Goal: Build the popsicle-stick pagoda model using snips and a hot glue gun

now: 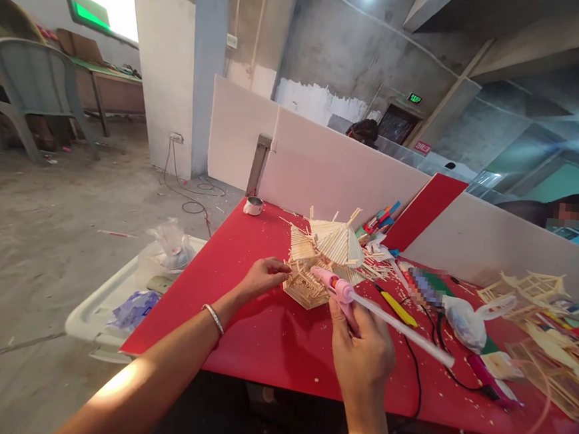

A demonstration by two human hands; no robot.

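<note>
Floor (pixel 120 204): bare grey concrete, running along the left side of the view.
Partition (pixel 344 164): pale panels standing behind the table (pixel 197 297).
Table: red top, dotted with pale scraps, mostly on its right half.
Chair (pixel 34 83): grey plastic, at far left, well apart from the table.
White tub (pixel 81 321): just beside the table's left edge, plastic bags in it.
Stick frames (pixel 527 289): pale wooden structures at the table's right end.
Stick model (pixel 327 243): on the table near the middle of the view, slatted roof panels above a many-sided base, some stick ends jutting upward.
Right hand (pixel 363 346): closed around the grip of the pink glue gun (pixel 338 289).
Left hand (pixel 265 275): fingers bent, at the model's left edge; whether it pinches a stick, I cannot tell.
Glue gun: nozzle directed at the model, contact unclear; a long translucent glue stick (pixel 405 330) extends from its back.
Yellow-handled tool (pixel 398 308): lying right of the model.
Cup (pixel 253 205): at the table's far left corner.
Bracelet (pixel 215 318): silvery, on the left wrist.
</note>
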